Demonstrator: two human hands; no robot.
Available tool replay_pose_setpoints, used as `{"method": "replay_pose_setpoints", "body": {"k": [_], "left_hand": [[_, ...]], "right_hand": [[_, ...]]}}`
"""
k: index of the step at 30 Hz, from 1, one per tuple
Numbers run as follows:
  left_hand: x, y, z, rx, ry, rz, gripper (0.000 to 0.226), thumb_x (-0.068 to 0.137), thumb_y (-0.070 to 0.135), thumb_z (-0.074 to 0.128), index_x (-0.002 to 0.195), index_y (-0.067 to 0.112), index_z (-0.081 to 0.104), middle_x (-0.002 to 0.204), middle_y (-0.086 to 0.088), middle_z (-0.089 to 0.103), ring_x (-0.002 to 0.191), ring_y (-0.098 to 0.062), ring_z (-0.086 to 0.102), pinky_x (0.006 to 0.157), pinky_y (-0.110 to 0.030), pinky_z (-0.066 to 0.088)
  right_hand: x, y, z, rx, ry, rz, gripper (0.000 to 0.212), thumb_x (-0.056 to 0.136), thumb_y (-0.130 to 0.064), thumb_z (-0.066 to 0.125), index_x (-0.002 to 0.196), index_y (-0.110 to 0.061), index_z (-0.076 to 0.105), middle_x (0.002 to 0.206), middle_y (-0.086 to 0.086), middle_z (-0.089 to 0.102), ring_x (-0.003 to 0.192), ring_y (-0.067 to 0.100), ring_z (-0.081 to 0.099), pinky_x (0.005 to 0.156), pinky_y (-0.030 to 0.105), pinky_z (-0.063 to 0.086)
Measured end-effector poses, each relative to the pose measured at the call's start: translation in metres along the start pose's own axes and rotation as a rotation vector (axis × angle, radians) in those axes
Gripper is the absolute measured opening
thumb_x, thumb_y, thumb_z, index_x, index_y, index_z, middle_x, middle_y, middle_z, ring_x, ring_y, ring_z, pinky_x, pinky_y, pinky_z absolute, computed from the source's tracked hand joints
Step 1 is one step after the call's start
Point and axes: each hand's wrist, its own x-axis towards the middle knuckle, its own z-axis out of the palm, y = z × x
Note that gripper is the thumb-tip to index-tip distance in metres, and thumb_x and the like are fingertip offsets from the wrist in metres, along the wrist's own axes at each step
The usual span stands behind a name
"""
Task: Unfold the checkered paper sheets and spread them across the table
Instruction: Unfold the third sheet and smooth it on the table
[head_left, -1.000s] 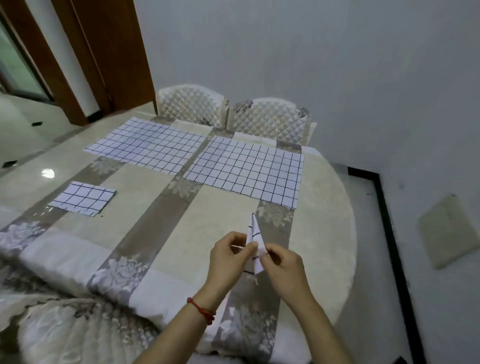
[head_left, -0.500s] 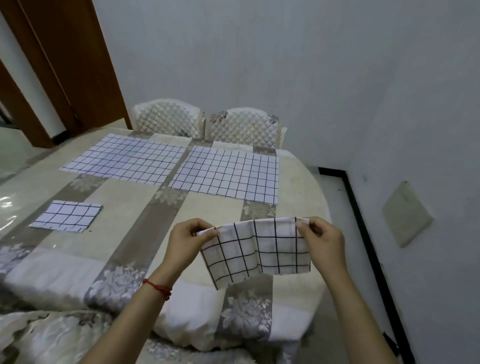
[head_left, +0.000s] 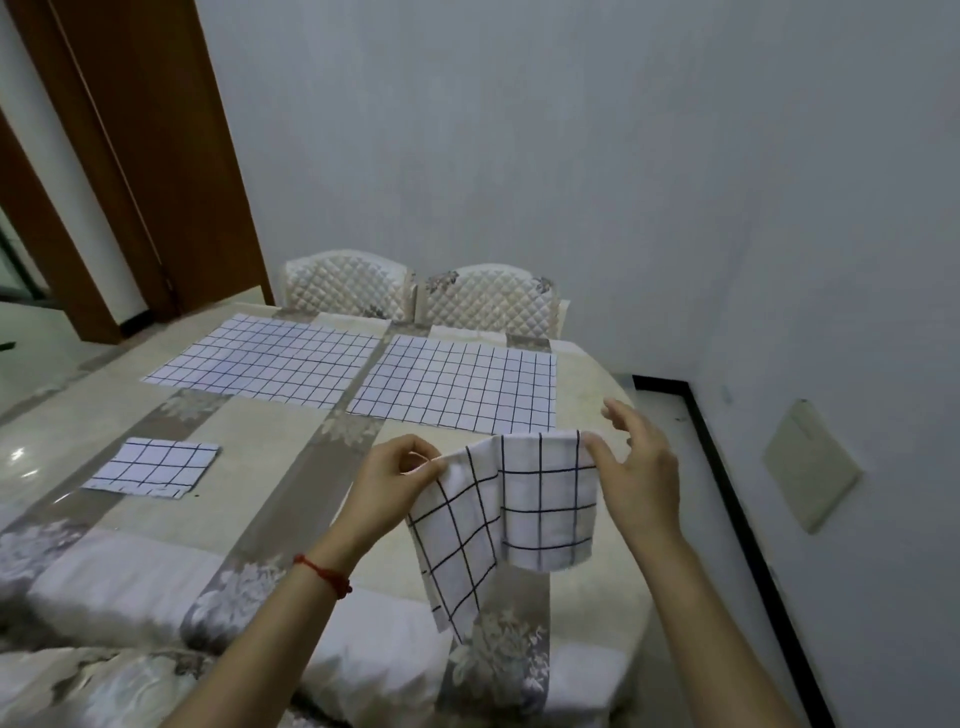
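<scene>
White paper with a black grid: one partly folded checkered sheet (head_left: 506, 512) hangs in the air above the near edge of the table (head_left: 171, 525), held up between both hands. Left hand (head_left: 387, 483), fingers curled, pinches the sheet's upper left corner between thumb and forefinger; a red string bracelet (head_left: 324, 574) sits on that wrist. Right hand (head_left: 636, 467) holds the upper right corner with its thumb; the other fingers are spread and lifted off the paper, pointing toward the far side. Whether a finger presses behind the corner cannot be told. The sheet sags between the two grips, its left portion drooping lower and tilted, its right portion hanging nearly flat toward the camera.

On the table, covered in a beige and grey floral cloth:
- left unfolded sheet (head_left: 267, 361), lying flat at the far side.
- right unfolded sheet (head_left: 457, 382), flat, just beside the first, a narrow gap between them.
- small folded sheet (head_left: 153, 467), flat at the left, well apart from the other two.

Two quilted chair backs (head_left: 421, 293) stand behind the far edge. A brown door frame (head_left: 156, 171) is at upper left.
</scene>
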Motion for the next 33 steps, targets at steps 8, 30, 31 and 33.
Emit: {"method": "replay_pose_setpoints", "body": {"k": [8, 30, 31, 33], "left_hand": [[0.035, 0.03, 0.007, -0.087, 0.145, -0.106, 0.014, 0.08, 0.017, 0.063, 0.067, 0.014, 0.059, 0.065, 0.0, 0.06, 0.06, -0.013, 0.053, 0.054, -0.023, 0.04], [0.02, 0.0, -0.01, -0.257, -0.104, -0.291, 0.029, 0.08, 0.031, 0.067, 0.082, 0.003, 0.07, 0.085, -0.023, 0.07, 0.074, -0.03, 0.067, 0.067, -0.037, 0.059], [0.019, -0.002, -0.008, -0.251, -0.084, -0.289, 0.026, 0.08, 0.029, 0.066, 0.083, 0.003, 0.07, 0.086, -0.023, 0.07, 0.078, -0.031, 0.068, 0.069, -0.039, 0.06], [0.019, -0.004, -0.007, -0.258, -0.058, -0.287, 0.021, 0.082, 0.022, 0.065, 0.081, 0.002, 0.07, 0.084, -0.02, 0.071, 0.08, -0.028, 0.069, 0.065, -0.034, 0.06]], "right_hand": [[-0.043, -0.047, 0.049, 0.062, -0.326, -0.157, 0.058, 0.075, -0.067, 0.049, 0.109, -0.023, 0.063, 0.102, -0.017, 0.058, 0.099, 0.002, 0.055, 0.089, 0.023, 0.048], [-0.037, -0.058, 0.111, 0.03, -0.263, 0.116, 0.022, 0.088, -0.025, 0.058, 0.067, -0.018, 0.061, 0.055, -0.007, 0.051, 0.052, 0.009, 0.043, 0.05, 0.02, 0.031], [-0.039, -0.057, 0.11, 0.003, -0.268, 0.098, 0.021, 0.088, -0.026, 0.059, 0.067, -0.019, 0.059, 0.053, -0.008, 0.049, 0.052, 0.01, 0.043, 0.05, 0.018, 0.031], [-0.044, -0.056, 0.109, -0.025, -0.28, 0.079, 0.018, 0.087, -0.027, 0.059, 0.073, -0.018, 0.064, 0.054, -0.01, 0.05, 0.053, 0.009, 0.045, 0.049, 0.015, 0.03]]}}
